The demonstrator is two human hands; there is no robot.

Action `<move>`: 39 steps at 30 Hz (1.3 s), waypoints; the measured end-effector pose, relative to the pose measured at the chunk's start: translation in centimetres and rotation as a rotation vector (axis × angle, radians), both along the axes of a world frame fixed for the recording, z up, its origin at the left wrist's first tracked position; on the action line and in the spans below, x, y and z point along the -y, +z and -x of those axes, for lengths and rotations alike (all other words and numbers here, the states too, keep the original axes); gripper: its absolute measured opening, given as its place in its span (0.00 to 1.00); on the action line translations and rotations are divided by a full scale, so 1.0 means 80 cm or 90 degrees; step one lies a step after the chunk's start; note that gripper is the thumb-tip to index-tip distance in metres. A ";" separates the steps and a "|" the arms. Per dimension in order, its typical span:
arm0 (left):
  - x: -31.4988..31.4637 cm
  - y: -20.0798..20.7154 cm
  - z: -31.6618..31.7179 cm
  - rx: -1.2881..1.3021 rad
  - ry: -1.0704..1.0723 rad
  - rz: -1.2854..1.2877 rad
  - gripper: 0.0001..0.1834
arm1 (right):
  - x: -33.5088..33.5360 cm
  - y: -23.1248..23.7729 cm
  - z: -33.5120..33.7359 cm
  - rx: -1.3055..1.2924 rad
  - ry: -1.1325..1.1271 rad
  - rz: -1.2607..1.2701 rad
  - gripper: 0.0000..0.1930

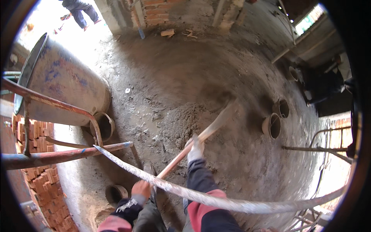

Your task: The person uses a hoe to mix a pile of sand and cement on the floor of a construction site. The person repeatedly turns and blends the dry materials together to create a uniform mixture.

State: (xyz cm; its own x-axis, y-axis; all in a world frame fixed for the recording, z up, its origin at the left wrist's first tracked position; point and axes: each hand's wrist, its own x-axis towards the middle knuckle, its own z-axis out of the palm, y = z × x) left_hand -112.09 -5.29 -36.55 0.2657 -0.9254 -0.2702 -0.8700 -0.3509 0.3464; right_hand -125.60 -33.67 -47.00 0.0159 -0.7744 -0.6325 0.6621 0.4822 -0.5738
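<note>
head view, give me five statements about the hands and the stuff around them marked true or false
1. The left hand and right hand both grip the long handle. True.
2. The left hand is nearer the grey heap than the right hand. False: the right hand is nearer.
3. The large drum is left of the grey heap. True.
4. The stacked bricks are at the right edge. False: they are at the left.
5. Buckets show right of the grey heap. True.

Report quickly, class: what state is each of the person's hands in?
Left hand: closed, holding the wooden handle.
Right hand: closed on the same handle, farther forward.
</note>
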 end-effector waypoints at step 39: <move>-0.162 0.127 0.133 -0.388 0.333 -0.371 0.23 | -0.290 0.004 0.053 -0.407 0.529 -0.024 0.10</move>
